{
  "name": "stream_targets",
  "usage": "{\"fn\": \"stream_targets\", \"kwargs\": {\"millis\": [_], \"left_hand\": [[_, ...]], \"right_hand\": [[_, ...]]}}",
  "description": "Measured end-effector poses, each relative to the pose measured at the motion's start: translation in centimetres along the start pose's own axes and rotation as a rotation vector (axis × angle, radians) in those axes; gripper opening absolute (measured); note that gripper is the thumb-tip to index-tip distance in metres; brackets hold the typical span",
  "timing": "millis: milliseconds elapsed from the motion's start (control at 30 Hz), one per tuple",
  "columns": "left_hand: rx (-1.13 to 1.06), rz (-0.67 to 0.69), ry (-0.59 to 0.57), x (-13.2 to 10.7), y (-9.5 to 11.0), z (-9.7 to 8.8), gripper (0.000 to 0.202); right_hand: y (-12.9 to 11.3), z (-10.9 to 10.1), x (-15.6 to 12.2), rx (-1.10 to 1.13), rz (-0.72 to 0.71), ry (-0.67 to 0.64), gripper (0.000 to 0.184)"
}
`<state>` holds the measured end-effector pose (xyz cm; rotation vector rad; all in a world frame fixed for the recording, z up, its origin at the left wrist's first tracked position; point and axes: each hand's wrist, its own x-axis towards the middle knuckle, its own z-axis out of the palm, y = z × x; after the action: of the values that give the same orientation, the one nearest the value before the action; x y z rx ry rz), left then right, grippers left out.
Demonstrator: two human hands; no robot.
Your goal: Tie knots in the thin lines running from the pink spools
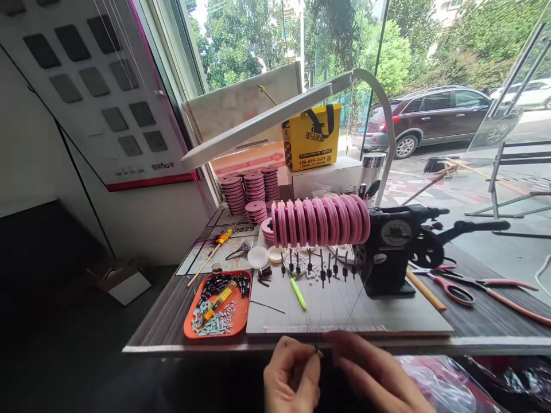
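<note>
Below the table's front edge, my left hand [293, 376] is closed, thumb and index finger pinching a small black piece [317, 347] where thin lines come down. Close beside it on the right is my right hand [374, 370]; its fingertips are smeared by motion, and whether they hold a line cannot be made out. Above the hands, a row of pink foam spools [321, 221] sits on the shaft of a black hand-crank winder [391, 246]. Thin lines with small black pieces [322, 276] hang from the spools over a pale board [275, 318].
An orange tray [187, 324] of small black and pale parts stands left. A bright green pen-like tool [298, 293] lies on the board. Red-handled scissors [454, 289] and long-handled pliers [508, 295] lie right. Stacked pink spools [253, 186], a yellow bag [312, 140] and a lamp [275, 123] stand behind.
</note>
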<state>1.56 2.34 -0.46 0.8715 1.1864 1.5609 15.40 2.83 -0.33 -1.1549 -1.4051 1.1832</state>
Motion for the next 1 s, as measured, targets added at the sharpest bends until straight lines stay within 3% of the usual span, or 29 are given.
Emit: {"fn": "stream_targets", "kwargs": {"millis": [167,300,433,533,600,700,767,833,933,1000], "left_hand": [[0.272,0.259,-0.028,0.6,-0.6,0.0,0.015],[0.35,0.24,-0.137,0.7,0.1,-0.1,0.013],[0.307,0.269,-0.119,0.4,0.4,-0.1,0.009],[0.265,0.297,-0.076,0.3,0.1,0.0,0.013],[0.181,0.194,-0.087,0.4,-0.1,0.0,0.023],[-0.015,-0.152,-0.191,0.6,-0.4,-0.1,0.039],[-0.09,-0.331,-0.261,0.7,-0.5,-0.2,0.044],[-0.054,-0.331,-0.285,0.7,-0.4,-0.3,0.042],[0.183,-0.033,-0.233,0.5,-0.1,-0.3,0.029],[0.385,0.194,-0.172,0.3,0.2,-0.2,0.017]], "right_hand": [[-1.1,0.4,1.0,-0.162,-0.141,-0.012,0.036],[-1.7,0.3,0.6,-0.103,-0.112,-0.011,0.029],[-1.9,0.2,0.6,0.274,0.146,0.015,0.024],[-1.5,0.9,1.1,0.713,0.324,-0.087,0.021],[-1.2,1.5,1.4,0.907,0.319,-0.094,0.019],[-0.8,2.2,1.6,0.999,0.288,0.048,0.018],[-0.6,2.3,1.5,0.991,0.309,0.101,0.019],[0.0,2.3,1.2,0.927,0.315,0.045,0.021],[1.5,1.9,0.3,0.581,0.151,0.001,0.025],[2.5,1.2,-0.6,0.155,-0.108,0.105,0.024]]}}
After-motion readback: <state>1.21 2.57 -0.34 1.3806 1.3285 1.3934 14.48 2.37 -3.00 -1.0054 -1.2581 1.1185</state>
